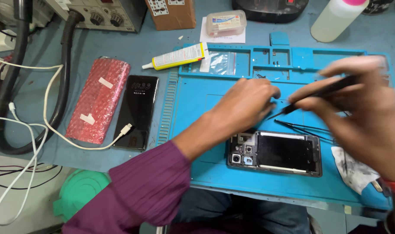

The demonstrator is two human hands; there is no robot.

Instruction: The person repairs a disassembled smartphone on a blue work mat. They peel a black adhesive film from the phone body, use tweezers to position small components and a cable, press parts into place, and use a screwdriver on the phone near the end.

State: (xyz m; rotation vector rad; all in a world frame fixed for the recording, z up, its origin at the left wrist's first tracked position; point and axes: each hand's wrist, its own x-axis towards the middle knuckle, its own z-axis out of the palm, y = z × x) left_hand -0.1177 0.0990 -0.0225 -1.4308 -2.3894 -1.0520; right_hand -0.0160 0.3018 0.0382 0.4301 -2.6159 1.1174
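a slim black metal tweezer [318,93] is pinched in the blurred right hand [362,112], the left hand [245,104] is curled, grip unclear, at twelve o'clock of the opened glossy black phone [275,152] on the blue rubbery mat [197,108].

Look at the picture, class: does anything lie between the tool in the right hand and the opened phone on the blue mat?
A pair of tweezers lies on the blue mat between the tool in the right hand and the opened phone.
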